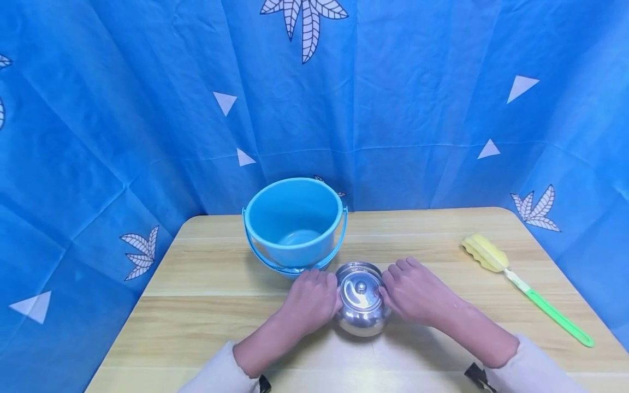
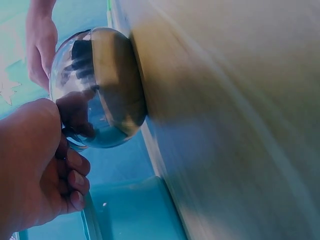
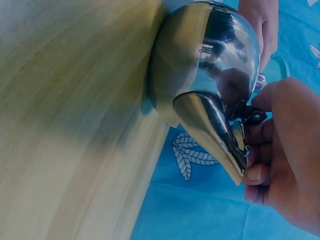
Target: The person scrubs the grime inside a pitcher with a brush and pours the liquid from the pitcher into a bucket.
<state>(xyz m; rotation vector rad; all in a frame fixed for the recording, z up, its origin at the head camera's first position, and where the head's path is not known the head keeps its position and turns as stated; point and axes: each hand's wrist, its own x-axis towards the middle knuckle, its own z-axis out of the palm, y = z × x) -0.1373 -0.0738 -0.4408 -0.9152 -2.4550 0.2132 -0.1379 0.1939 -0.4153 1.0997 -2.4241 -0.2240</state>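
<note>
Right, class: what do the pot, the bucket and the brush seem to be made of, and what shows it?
Pot: polished metal, probably stainless steel, since it mirrors its surroundings.
Bucket: smooth blue plastic, it seems, from its even colour and soft sheen.
Brush: yellow head like matte foam, with a wavy edge; green handle probably smooth plastic, evenly coloured.

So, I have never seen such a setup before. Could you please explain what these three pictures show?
There is no machine, only a person's bare left hand and right hand. The widest picture comes from a camera on the head, looking forward and down; the other two come from cameras on the wrists, each watching its own hand. On the pale wooden table stand a round, shiny metal pot with a lid and spout, and behind it, a light-blue plastic bucket. A yellow sponge brush with a green handle lies to the right. Both hands hold the pot, on opposite sides.
</note>
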